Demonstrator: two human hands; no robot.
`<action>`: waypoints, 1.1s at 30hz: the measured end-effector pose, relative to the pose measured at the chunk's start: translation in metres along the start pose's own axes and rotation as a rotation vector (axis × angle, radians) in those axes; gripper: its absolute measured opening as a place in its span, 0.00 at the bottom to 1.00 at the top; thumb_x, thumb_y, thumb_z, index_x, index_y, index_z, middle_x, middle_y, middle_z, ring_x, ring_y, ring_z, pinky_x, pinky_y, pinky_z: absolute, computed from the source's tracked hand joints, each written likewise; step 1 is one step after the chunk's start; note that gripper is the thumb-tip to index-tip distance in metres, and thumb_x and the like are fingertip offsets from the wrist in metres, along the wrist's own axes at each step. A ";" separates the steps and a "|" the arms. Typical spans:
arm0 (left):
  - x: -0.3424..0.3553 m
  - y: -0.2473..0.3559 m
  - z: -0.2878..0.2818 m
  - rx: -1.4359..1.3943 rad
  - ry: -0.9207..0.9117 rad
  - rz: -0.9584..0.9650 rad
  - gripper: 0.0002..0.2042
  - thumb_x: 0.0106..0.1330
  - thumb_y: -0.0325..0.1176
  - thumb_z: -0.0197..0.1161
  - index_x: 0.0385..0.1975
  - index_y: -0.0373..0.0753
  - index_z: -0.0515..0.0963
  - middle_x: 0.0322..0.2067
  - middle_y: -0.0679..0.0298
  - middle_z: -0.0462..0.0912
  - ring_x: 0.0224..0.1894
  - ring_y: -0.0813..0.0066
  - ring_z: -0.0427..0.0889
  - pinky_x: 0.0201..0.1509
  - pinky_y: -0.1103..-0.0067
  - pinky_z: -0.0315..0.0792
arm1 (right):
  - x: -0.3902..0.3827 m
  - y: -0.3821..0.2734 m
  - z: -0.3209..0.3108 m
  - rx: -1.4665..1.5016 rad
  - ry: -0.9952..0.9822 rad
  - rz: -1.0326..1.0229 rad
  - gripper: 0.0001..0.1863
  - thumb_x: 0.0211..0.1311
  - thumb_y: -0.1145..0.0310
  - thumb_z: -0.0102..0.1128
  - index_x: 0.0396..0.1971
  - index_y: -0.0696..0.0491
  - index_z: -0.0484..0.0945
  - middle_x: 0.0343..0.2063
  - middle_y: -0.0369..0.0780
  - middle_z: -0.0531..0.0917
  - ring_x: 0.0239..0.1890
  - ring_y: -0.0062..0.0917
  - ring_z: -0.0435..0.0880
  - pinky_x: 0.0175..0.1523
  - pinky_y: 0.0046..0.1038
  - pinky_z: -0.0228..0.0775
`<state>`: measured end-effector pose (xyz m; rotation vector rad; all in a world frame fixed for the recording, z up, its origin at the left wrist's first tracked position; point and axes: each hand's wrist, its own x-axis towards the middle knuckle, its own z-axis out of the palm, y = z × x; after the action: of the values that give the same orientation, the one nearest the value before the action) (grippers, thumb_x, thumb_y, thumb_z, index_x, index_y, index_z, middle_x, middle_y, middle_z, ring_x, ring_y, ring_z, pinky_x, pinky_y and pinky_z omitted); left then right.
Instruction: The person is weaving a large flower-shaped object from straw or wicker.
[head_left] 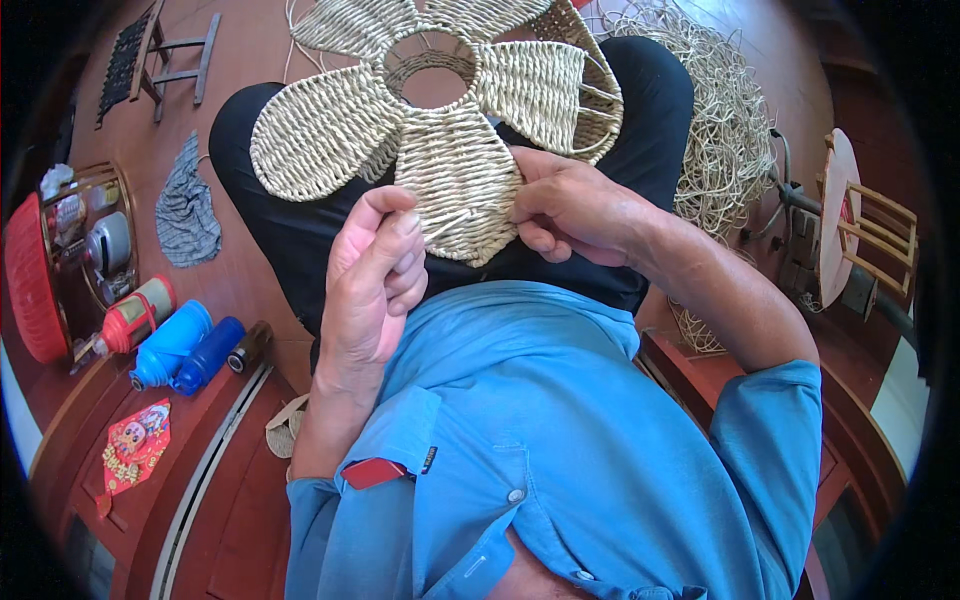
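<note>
A flower-shaped straw weaving [455, 170] rests over my lap, its broad petals spread round an open ring in the middle. At the right edge of its nearest petal, my right hand [575, 205] is closed, thumb and forefinger pinching the rim. My left hand [375, 280] is held just left of that petal with curled fingers, thumb and forefinger pressed together. Whatever is in that pinch is too small to make out. A short loose straw end shows on the nearest petal's face. At the upper right, one petal has a gap with bare strands behind it.
A large heap of straw cord [725, 130] lies on the floor to the right, near a wooden stool [865, 220]. To the left are a grey cloth [188, 215], a blue flask [170, 345], a red-and-tan flask [138, 312], and a rack with a red cover [35, 280].
</note>
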<state>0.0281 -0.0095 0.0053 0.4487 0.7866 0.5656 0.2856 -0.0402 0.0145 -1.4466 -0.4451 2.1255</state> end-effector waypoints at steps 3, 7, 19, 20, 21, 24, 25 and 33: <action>-0.006 -0.006 -0.008 -0.103 0.015 0.049 0.11 0.83 0.27 0.57 0.61 0.39 0.74 0.27 0.77 0.61 0.20 0.91 0.54 0.19 0.88 0.53 | -0.005 -0.003 0.004 -0.084 0.004 -0.008 0.22 0.72 0.79 0.49 0.64 0.60 0.74 0.26 0.33 0.76 0.22 0.15 0.74 0.25 0.22 0.69; -0.025 0.027 -0.067 -0.116 0.121 0.412 0.09 0.86 0.27 0.53 0.59 0.39 0.74 0.26 0.76 0.61 0.19 0.91 0.55 0.19 0.87 0.52 | -0.001 0.005 -0.001 -0.043 0.013 -0.046 0.21 0.73 0.77 0.50 0.63 0.62 0.74 0.30 0.36 0.80 0.23 0.16 0.77 0.26 0.23 0.71; -0.036 0.036 -0.202 0.594 0.841 0.571 0.12 0.87 0.39 0.57 0.55 0.38 0.83 0.30 0.73 0.78 0.25 0.88 0.71 0.28 0.85 0.67 | -0.036 -0.005 0.028 -1.108 0.487 -0.681 0.22 0.71 0.68 0.70 0.63 0.48 0.82 0.44 0.43 0.85 0.32 0.34 0.89 0.39 0.36 0.82; -0.028 0.022 -0.223 0.583 0.869 0.521 0.13 0.87 0.39 0.58 0.54 0.37 0.84 0.31 0.72 0.79 0.26 0.87 0.73 0.28 0.85 0.68 | -0.036 -0.008 0.035 -1.150 0.451 -0.633 0.17 0.70 0.68 0.72 0.58 0.47 0.85 0.43 0.42 0.84 0.35 0.38 0.88 0.41 0.39 0.81; -0.020 0.009 -0.246 0.573 0.902 0.472 0.13 0.87 0.39 0.58 0.53 0.37 0.85 0.33 0.71 0.81 0.26 0.86 0.74 0.29 0.85 0.70 | -0.030 -0.007 0.038 -1.151 0.408 -0.656 0.17 0.70 0.68 0.72 0.58 0.47 0.85 0.43 0.42 0.84 0.35 0.38 0.88 0.41 0.39 0.81; -0.013 -0.045 -0.330 0.451 0.841 0.248 0.09 0.80 0.31 0.60 0.50 0.36 0.85 0.34 0.69 0.83 0.27 0.83 0.78 0.29 0.82 0.75 | -0.011 0.003 0.046 -1.290 0.298 -0.818 0.13 0.67 0.68 0.75 0.50 0.49 0.87 0.41 0.42 0.83 0.44 0.43 0.87 0.47 0.43 0.80; -0.021 -0.064 -0.366 0.368 0.806 0.183 0.09 0.77 0.28 0.60 0.49 0.36 0.85 0.33 0.68 0.83 0.27 0.82 0.79 0.29 0.81 0.76 | -0.005 0.004 0.050 -1.288 0.250 -0.845 0.13 0.67 0.68 0.75 0.50 0.49 0.87 0.41 0.42 0.83 0.44 0.43 0.87 0.47 0.43 0.80; 0.045 -0.267 -0.433 -0.111 0.840 -0.258 0.06 0.67 0.28 0.67 0.38 0.36 0.88 0.24 0.59 0.86 0.26 0.68 0.89 0.27 0.72 0.82 | 0.000 0.002 0.049 -1.362 0.313 -0.699 0.07 0.68 0.73 0.73 0.43 0.54 0.85 0.39 0.44 0.84 0.38 0.41 0.88 0.44 0.38 0.80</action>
<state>-0.1945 -0.1131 -0.4420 -0.0210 1.5794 0.5473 0.2399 -0.0412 0.0314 -1.7446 -2.1242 0.8684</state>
